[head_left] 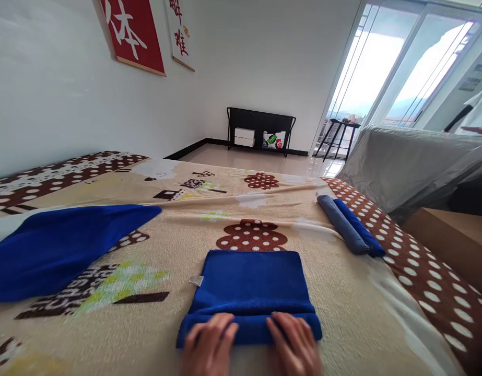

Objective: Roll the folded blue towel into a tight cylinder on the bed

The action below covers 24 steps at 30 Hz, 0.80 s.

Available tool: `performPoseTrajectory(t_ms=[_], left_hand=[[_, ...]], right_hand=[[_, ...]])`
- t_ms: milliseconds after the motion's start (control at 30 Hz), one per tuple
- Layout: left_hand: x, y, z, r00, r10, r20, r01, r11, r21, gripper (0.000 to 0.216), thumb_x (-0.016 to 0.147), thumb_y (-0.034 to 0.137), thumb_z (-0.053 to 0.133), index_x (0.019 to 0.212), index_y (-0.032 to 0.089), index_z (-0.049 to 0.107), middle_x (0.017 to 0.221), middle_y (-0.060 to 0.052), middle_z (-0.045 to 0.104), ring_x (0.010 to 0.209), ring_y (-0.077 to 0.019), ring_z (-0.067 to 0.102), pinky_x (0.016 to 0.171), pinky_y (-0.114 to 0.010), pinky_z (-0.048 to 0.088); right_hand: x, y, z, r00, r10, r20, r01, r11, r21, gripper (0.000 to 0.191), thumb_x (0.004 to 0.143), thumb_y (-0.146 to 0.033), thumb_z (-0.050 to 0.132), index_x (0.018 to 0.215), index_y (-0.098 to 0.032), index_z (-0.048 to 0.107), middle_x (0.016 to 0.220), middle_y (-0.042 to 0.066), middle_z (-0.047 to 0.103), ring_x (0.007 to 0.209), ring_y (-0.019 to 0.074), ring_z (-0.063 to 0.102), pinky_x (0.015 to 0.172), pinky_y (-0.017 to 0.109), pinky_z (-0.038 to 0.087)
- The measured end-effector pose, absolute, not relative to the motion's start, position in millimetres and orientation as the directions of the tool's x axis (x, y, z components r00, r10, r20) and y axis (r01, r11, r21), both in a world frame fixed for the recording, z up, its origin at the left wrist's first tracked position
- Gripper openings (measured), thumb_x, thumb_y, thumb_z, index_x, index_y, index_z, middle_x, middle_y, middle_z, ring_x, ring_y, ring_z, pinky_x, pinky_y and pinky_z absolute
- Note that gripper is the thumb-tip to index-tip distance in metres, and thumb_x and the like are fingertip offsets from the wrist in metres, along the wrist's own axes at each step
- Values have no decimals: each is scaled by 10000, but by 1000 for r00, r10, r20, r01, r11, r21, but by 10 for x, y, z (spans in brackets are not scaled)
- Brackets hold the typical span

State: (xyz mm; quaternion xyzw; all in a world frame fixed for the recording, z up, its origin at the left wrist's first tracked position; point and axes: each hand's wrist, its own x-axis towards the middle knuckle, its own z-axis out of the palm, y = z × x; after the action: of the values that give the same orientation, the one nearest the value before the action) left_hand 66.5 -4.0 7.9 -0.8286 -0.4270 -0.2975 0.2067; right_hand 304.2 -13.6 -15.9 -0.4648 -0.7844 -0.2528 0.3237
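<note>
Head view: patterned blanket covers bed; white walls, black shelf.

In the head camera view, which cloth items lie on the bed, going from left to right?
Loose blue cloth → folded blue towel, with both hands on its rolled near edge → two rolled towels, side by side.
</note>
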Motion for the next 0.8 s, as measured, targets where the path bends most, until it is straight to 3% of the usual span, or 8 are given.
performPoseTrajectory(t_ms=[100, 267, 367, 433, 500, 600, 700, 800], left_hand=[[799, 32, 62, 607, 484, 630, 724, -663, -189, 382, 889, 142, 439, 1209, 180, 645, 1174, -22, 732, 1111, -136, 631, 1014, -272, 363], [187, 7, -55, 460, 613, 642, 850, -513, -120, 397, 916, 270, 505, 1296, 203, 598, 1211, -27, 725, 1106, -162, 657, 1121, -301, 288], [85, -70, 0, 333, 640, 692, 913, -401, -68, 423, 885, 255, 546, 1304, 237, 594, 1177, -16, 741, 1078, -201, 676, 1203, -399, 150], [303, -78, 83, 363, 610, 705, 893, -445, -75, 425, 867, 196, 547, 1287, 227, 604, 1160, -12, 747, 1093, -188, 672, 1215, -405, 117], [611, -35, 144, 493, 564, 663, 814, -567, -123, 428, 860, 144, 506, 1269, 200, 619, 1184, -17, 738, 1131, -155, 655, 1184, -331, 212], [824, 73, 109, 601, 535, 593, 749, -635, -186, 402, 900, 215, 489, 1279, 178, 621, 1249, -26, 708, 1151, -137, 637, 1059, -258, 363], [518, 120, -32, 526, 594, 608, 818, -548, -173, 404, 916, 316, 529, 1293, 194, 610, 1268, -32, 699, 1160, -158, 631, 1075, -284, 345], [129, 66, -101, 353, 682, 641, 917, -389, -91, 396, 909, 305, 529, 1284, 206, 608, 1256, -55, 704, 1149, -215, 642, 1165, -388, 223]], right_hand=[[2888, -72, -94, -475, 533, 700, 827, 541, 149, 345, 948, -270, 480, 1251, -208, 631, 1195, -16, 711, 1068, 129, 670, 946, 275, 463], [3542, -159, -158, -356, 672, 649, 931, 311, 190, 448, 969, -449, 478, 1284, -153, 595, 1221, 31, 698, 1054, 179, 689, 947, 350, 437], [3696, -219, -221, -319, 671, 670, 948, 227, 223, 419, 949, -421, 504, 1269, -172, 608, 1243, 47, 685, 1055, 213, 692, 951, 388, 421], [3496, -198, -194, -319, 649, 691, 947, 253, 199, 358, 918, -319, 537, 1236, -180, 628, 1266, 54, 672, 1094, 219, 677, 970, 387, 412], [3174, -136, -121, -388, 614, 688, 910, 373, 181, 352, 898, -250, 538, 1230, -185, 634, 1281, 31, 664, 1126, 189, 662, 974, 346, 420], [2891, -49, -29, -453, 596, 663, 865, 474, 165, 373, 948, -330, 483, 1269, -194, 619, 1274, -14, 670, 1111, 147, 664, 962, 312, 434], [3129, -55, -58, -357, 665, 656, 926, 344, 156, 400, 996, -398, 413, 1248, -175, 630, 1237, 17, 691, 1065, 162, 684, 946, 342, 431], [3516, -128, -146, -308, 697, 648, 951, 232, 202, 421, 998, -425, 407, 1221, -159, 645, 1227, 51, 695, 1071, 209, 686, 935, 386, 422]])
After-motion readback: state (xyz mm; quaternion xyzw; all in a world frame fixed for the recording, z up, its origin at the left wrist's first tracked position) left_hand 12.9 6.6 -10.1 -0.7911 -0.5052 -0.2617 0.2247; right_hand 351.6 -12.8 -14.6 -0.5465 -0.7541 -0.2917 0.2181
